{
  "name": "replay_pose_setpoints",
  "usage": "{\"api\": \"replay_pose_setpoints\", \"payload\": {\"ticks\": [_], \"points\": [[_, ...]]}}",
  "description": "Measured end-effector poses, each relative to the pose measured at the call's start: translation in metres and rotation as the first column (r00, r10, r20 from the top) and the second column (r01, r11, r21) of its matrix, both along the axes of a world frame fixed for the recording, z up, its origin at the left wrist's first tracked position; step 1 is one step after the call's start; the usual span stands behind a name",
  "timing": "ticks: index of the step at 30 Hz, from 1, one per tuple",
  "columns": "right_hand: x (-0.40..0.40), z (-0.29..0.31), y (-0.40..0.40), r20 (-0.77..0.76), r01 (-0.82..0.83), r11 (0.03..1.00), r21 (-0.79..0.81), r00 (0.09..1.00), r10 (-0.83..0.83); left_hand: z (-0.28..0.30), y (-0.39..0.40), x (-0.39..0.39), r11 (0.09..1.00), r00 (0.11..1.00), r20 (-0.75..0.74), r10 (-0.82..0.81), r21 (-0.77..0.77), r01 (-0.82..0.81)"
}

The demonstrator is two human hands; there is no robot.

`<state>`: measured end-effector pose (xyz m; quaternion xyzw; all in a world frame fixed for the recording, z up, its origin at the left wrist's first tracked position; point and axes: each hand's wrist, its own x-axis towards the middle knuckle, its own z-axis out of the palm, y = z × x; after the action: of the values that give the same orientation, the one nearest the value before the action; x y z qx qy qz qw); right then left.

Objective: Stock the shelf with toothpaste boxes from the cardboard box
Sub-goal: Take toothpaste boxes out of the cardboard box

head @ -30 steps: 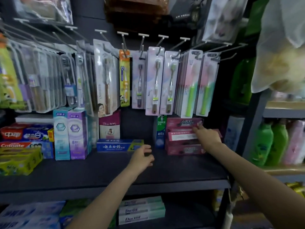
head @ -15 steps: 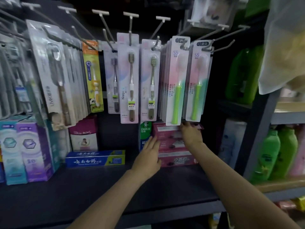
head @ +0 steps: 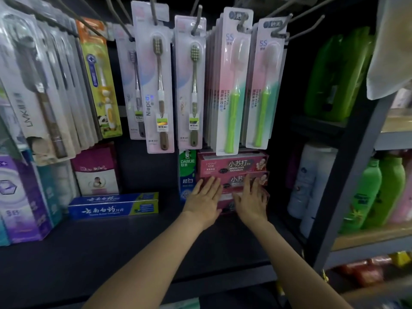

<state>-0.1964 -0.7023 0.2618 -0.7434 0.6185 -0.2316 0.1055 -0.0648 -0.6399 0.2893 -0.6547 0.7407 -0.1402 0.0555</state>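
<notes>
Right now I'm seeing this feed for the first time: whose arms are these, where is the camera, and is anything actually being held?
There is no machine here: these are a person's two bare arms, filmed by one wide-angle camera worn on their head, looking forward and down. So there is only this single view.

The left hand and the right hand are both open, palms pressed flat against a stack of pink baking soda toothpaste boxes at the back of the dark shelf. Neither hand has a grip on anything; they seem to be squaring the stack up.

A green Darlie box stands upright just left of the stack, and a blue toothpaste box lies flat farther left. Packaged toothbrushes hang from hooks above. The cardboard supply box is not in view.
</notes>
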Motion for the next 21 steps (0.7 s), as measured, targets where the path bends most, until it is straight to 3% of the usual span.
{"api": "replay_pose_setpoints", "payload": {"ticks": [9,14,17,19,21], "points": [[0.013,-0.008,-0.003,0.014,0.016,1.0,-0.003,1.0,-0.016,-0.011,-0.004,0.015,0.999,0.995,0.099,0.008,-0.041,-0.004],[0.014,-0.008,0.005,0.096,0.002,0.999,-0.036,0.995,0.002,-0.016,0.008,0.019,0.993,0.999,-0.037,-0.023,-0.116,0.019],[0.02,-0.011,0.031,0.198,-0.037,0.951,-0.308,0.975,0.102,-0.027,0.036,0.019,0.943,0.968,-0.205,-0.143,-0.324,0.07],[0.029,-0.017,0.063,0.194,-0.147,0.858,-0.493,0.942,0.273,-0.042,0.062,0.023,0.915,0.926,-0.306,-0.223,-0.394,0.09],[0.037,-0.027,0.106,0.158,-0.291,0.768,-0.57,0.879,0.45,-0.056,0.098,0.031,0.889,0.879,-0.378,-0.29,-0.448,0.1]]}}
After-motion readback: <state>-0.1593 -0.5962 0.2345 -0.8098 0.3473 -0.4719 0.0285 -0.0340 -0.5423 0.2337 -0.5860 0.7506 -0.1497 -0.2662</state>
